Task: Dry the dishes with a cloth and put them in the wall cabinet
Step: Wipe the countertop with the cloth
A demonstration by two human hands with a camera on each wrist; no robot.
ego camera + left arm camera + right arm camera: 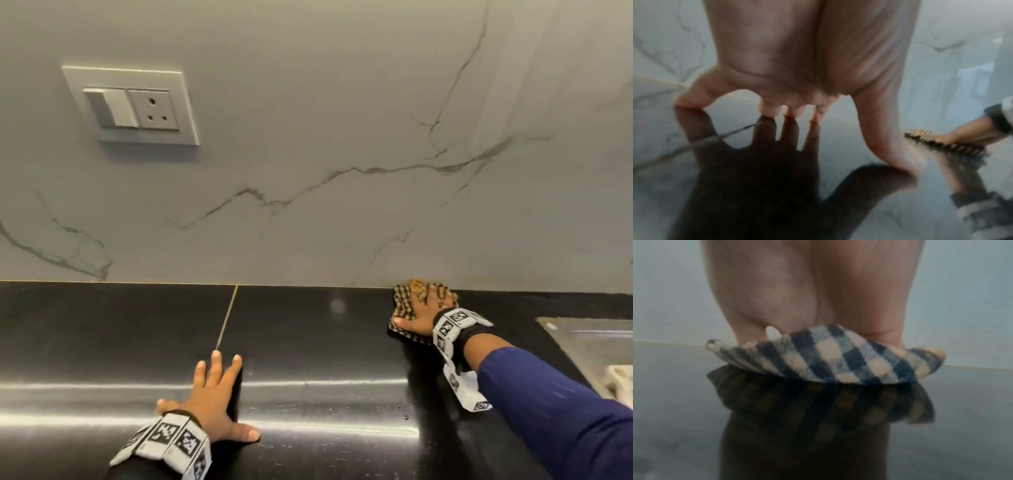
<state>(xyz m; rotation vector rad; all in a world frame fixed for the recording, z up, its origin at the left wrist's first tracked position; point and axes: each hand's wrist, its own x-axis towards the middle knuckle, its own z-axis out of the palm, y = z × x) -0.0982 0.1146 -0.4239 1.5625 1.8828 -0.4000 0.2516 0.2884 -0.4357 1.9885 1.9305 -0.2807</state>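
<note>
The right hand (426, 313) lies flat with fingers spread on a crumpled brown-and-cream checked cloth (402, 301), pressing it onto the glossy black stone counter (308, 342) against the veined white marble wall (342, 102). The left hand (214, 394) rests spread on the counter, holding nothing. A steel sink edge (582, 335) shows at right.

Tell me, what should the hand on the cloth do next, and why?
Probably curl its fingers and lift the cloth off the counter. The right hand lies flat on the checked cloth, pressing it down by the wall, so it isn't gripped yet. The left hand rests spread on the bare counter and holds nothing. No dish shows clearly, so the cloth must be picked up before any drying.
</note>
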